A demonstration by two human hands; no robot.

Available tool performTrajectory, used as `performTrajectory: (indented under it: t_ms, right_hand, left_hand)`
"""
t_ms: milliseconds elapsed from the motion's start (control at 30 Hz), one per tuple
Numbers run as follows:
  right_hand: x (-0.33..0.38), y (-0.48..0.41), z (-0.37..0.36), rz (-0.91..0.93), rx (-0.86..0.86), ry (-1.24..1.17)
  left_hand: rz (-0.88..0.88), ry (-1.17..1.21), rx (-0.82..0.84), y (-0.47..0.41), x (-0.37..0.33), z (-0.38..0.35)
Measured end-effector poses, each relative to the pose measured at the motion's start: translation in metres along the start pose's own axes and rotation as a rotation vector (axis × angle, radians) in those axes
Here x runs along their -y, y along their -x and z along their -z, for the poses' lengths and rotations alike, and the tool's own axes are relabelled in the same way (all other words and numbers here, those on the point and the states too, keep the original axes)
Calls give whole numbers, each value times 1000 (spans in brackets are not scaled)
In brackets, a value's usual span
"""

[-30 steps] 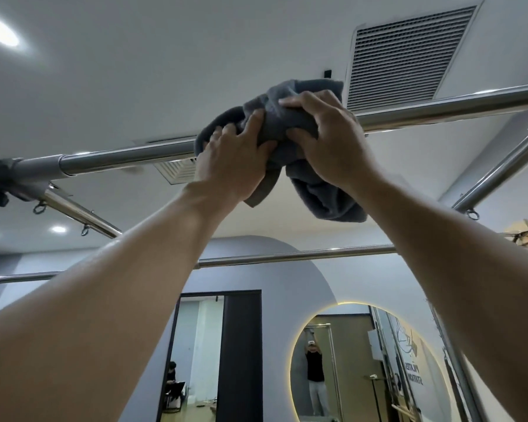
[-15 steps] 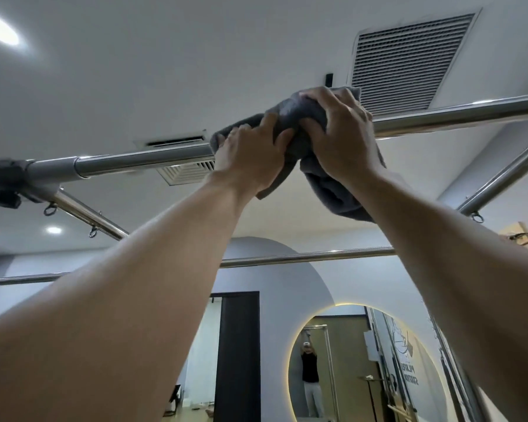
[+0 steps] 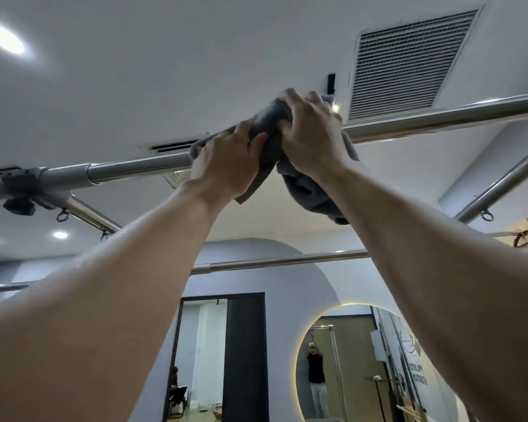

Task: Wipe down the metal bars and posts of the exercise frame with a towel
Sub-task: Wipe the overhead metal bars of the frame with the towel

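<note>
A grey towel (image 3: 310, 190) is wrapped over the near overhead steel bar (image 3: 439, 117) of the exercise frame, with loose folds hanging below it. My left hand (image 3: 226, 161) and my right hand (image 3: 311, 138) are both raised and closed around the towel on the bar, side by side and touching. The bar runs from a grey corner joint (image 3: 40, 181) at the left up to the right edge. The stretch of bar under the towel is hidden.
A second horizontal bar (image 3: 275, 261) crosses farther back. Side bars with eye hooks slant away at left (image 3: 89, 213) and right (image 3: 506, 181). A ceiling vent (image 3: 409, 62) sits above. A round mirror (image 3: 363, 367) and a doorway (image 3: 201, 360) lie below.
Both hands have slid the towel to the right along the near bar, uncovering more bare bar next to the left corner joint.
</note>
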State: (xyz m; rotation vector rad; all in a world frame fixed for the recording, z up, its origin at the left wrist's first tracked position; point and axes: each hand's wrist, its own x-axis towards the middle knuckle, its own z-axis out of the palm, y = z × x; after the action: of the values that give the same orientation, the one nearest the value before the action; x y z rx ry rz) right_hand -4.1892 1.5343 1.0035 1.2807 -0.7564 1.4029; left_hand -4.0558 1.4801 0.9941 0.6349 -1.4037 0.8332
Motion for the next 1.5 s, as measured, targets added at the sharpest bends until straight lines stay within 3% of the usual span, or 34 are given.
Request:
performTrajectory:
  t_ms: [100, 200, 367, 467, 600, 733, 833, 933, 1133, 1233, 1333, 1500]
  right_hand:
    - [25, 16, -15, 101, 75, -25]
    - [18, 33, -12, 174, 61, 35]
    - [-1, 8, -9, 103, -41, -15]
    - [21, 3, -31, 93, -58, -41]
    - [27, 22, -39, 211, -41, -16]
    - [26, 18, -39, 148, -113, -26]
    - [55, 6, -64, 103, -134, 4]
    - [82, 11, -91, 210, -97, -4]
    - [78, 33, -104, 253, -230, 23]
    - [100, 9, -107, 165, -136, 46]
    - [129, 1, -119, 196, -14, 39]
    - [115, 30, -128, 339, -53, -16]
  left_hand:
    - [66, -92, -22, 9, 39, 5]
    - [56, -208, -56, 23, 36, -4]
    - [51, -72, -80, 10, -5, -8]
    - [59, -181, -91, 1, 18, 0]
    - [-71, -189, -125, 15, 56, 2]
    - [-156, -150, -94, 8, 60, 6]
    - [-84, -82, -58, -7, 79, 21]
    - [-19, -64, -50, 5, 116, 35]
    - [-188, -41, -62, 20, 135, 31]
    - [-130, -51, -91, 7, 148, 28]
    - [-36, -47, -132, 10, 173, 31]
    - [-72, -53, -235, 42, 179, 25]
